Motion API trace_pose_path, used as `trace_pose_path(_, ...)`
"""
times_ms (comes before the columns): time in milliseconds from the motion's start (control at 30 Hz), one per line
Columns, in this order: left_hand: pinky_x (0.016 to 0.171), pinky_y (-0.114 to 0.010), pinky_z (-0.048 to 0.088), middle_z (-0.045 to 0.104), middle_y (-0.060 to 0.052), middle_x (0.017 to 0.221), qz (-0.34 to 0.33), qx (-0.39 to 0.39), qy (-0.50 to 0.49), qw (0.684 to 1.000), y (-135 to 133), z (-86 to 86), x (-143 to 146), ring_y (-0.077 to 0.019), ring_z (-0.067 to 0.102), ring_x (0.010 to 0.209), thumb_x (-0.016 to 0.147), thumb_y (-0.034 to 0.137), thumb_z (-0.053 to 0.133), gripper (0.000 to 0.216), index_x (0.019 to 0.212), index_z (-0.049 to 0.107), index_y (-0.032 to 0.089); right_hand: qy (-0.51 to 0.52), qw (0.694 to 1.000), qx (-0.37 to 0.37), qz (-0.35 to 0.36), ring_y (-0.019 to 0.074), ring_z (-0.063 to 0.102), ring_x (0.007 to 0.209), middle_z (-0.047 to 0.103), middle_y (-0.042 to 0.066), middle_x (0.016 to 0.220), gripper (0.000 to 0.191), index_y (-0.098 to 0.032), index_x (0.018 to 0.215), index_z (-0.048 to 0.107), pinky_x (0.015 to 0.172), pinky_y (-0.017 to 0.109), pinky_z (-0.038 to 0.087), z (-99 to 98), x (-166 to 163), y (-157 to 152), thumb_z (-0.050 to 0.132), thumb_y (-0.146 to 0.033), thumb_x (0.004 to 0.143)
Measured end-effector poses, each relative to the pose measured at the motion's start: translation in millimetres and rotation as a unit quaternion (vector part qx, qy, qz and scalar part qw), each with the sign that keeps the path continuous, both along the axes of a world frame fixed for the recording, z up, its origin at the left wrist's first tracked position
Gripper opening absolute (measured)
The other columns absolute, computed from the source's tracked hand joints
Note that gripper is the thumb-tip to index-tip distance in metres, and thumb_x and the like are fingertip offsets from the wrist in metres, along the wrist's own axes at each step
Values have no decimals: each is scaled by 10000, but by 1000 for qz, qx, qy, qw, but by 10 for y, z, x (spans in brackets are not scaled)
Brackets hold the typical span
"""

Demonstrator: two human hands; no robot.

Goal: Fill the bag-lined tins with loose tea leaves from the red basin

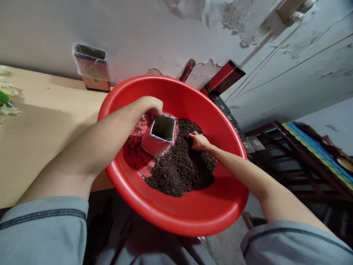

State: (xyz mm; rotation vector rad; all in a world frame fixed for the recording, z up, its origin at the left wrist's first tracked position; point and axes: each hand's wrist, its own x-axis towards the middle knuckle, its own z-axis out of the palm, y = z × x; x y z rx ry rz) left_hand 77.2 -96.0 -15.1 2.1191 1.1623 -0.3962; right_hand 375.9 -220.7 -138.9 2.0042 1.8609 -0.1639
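A large red plastic basin (176, 222) holds a pile of dark loose tea leaves (179, 173). Inside it, toward the left, a square pink-red tea tin (156, 145) stands with its top open and its rim lined with clear film. My left hand (153, 107) grips this tin at the far rim, its fingers partly hidden behind the edge. On the right of the pile, my right hand (199, 141) has curled fingers dug into the tea leaves. How much tea lies in that hand is hidden. Scattered leaves surround the tin's base.
An open tin wrapped in clear plastic (95, 70) stands on the pale wooden table (41, 121) by the wall. Beyond the basin are another red tin (226, 78) and a row of dark boxes (223, 106). At right is a dark rack (298, 169). Flowers (7, 97) are far left.
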Motion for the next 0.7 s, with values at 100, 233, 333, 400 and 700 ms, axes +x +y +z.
trace_pose_path(100,854,-293,605,806,-116,821,3,-21,-4,1000,26,11,-38,-247,794,865,777,47,591,536,1282,769,76,29,999,26,-13,297,667,1076,606,121,1402,687,-240,1363,656,972,406,530,89,-45,17,811,-261,694)
trace_pose_path(233,861,-296,585,800,-142,875,4,-50,-19,999,88,-1,-76,-255,784,913,851,90,580,464,1278,757,44,79,994,69,-38,269,663,988,638,100,1274,631,-248,1256,684,867,380,545,274,-146,39,823,-269,641)
trace_pose_path(333,859,-305,571,761,-115,779,5,-63,-30,998,131,-24,-94,-259,775,927,926,151,562,379,1230,768,59,134,984,102,-54,262,651,999,658,73,1161,598,-236,1191,680,861,371,546,508,-235,89,813,-261,609)
trace_pose_path(400,879,-336,564,718,-80,691,6,-69,-34,997,147,-35,-104,-259,764,930,964,184,546,338,1200,770,94,172,976,122,-59,243,647,978,667,39,1076,580,-245,1181,658,850,363,549,711,-321,133,793,-284,618)
trace_pose_path(700,887,-328,525,641,-53,579,31,-84,-49,995,90,-26,-123,-184,660,798,991,146,557,172,1015,717,86,696,688,122,-165,192,642,815,673,-38,982,672,-296,1074,517,700,374,566,1364,-1193,165,804,-229,469)
